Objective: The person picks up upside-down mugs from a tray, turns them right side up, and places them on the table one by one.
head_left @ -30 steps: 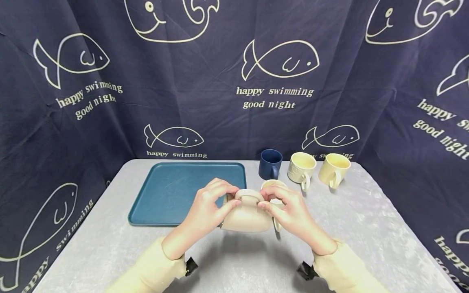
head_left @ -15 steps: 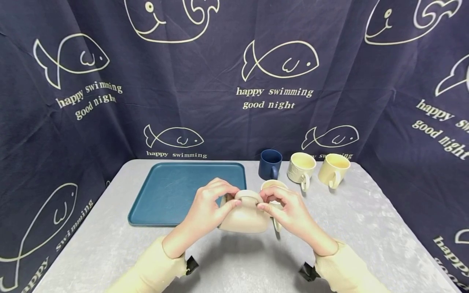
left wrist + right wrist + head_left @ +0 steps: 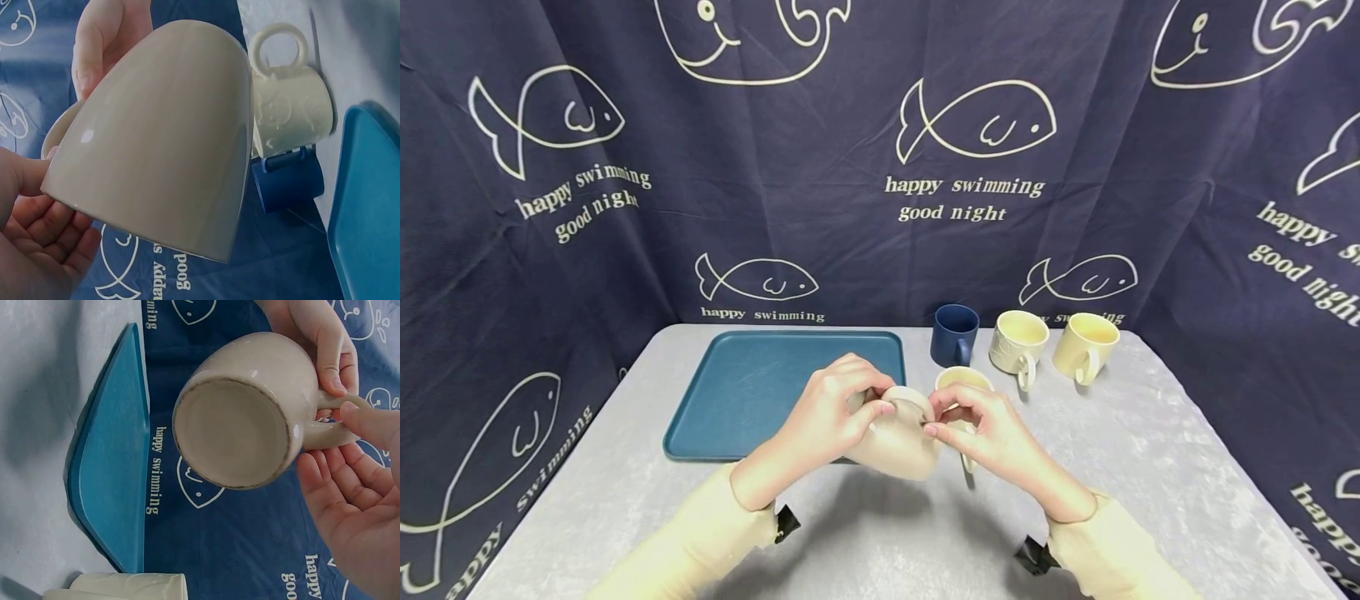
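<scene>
A beige mug hangs on its side above the table, with its handle uppermost. My left hand pinches the left part of the handle between thumb and fingers. On the right part of the same handle, my right hand has its thumb and fingertips. In the right wrist view one round end of the mug, edged in brown, faces the camera. The left wrist view shows its smooth side. Partly hidden behind my right hand stands a cream mug.
A blue rectangular tray lies at the back left of the grey table. Along the back right edge stand a navy mug, a cream embossed mug and a pale yellow mug. Patterned navy cloth hangs behind.
The beige mug's body has swung left and tilted under its handle, so a wider gap shows between it and the cream mug. Both hands keep hold of the handle.
</scene>
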`<state>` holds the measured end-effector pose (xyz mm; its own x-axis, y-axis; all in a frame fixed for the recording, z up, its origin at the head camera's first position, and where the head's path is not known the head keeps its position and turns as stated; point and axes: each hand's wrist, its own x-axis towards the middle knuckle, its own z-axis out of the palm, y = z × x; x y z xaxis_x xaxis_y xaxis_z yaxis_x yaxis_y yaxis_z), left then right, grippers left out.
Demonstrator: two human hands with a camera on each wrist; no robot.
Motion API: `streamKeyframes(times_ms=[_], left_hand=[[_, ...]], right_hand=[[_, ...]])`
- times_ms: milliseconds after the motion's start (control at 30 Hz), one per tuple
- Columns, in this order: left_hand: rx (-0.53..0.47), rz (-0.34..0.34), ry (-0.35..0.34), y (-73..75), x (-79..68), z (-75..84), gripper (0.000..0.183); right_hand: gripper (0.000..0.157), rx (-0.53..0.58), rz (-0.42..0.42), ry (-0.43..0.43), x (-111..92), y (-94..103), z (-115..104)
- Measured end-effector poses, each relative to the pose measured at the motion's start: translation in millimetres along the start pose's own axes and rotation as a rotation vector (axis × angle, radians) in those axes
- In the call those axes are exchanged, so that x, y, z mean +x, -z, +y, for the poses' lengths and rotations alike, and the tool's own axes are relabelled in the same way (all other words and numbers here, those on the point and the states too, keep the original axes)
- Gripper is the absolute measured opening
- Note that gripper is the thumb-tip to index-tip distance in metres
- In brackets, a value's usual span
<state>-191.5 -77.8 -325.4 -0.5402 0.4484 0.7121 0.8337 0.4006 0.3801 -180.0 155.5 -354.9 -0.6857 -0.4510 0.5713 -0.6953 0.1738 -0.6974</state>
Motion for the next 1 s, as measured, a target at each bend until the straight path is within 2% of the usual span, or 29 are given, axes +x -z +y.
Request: streamKeyframes(times_ms=[200, 367, 567, 733, 867, 1000], left_hand=[[0.006, -0.062, -0.026, 1.3, 3.7, -1.8, 0.012], [0.009, -0.106, -0.071, 0.1, 5.6, -4.9, 0.013], [-0.009, -0.139, -0.129, 0.1, 8.6, -7.5, 0.013], [0.0, -0.192, -0.147, -0.8, 10.5, -10.0, 0.014], [-0.003, -0.215, -0.161, -2.6, 10.3, -12.0, 0.019], [-0.018, -0.215, -0.186, -4.2, 10.3, -13.5, 0.017]], right_hand=[[0.018, 0.054, -0.045, -0.032, 0.3, 1.6, -0.7], [0.017, 0.079, -0.071, -0.091, 2.6, 2.1, -3.1], [0.016, 0.143, -0.121, -0.25, 9.4, 5.3, -9.7], [0.017, 0.213, -0.187, -0.383, 13.9, 7.5, -11.7], [0.021, 0.249, -0.234, -0.412, 15.7, 6.9, -11.4], [0.023, 0.318, -0.286, -0.399, 17.3, 5.0, -10.0]])
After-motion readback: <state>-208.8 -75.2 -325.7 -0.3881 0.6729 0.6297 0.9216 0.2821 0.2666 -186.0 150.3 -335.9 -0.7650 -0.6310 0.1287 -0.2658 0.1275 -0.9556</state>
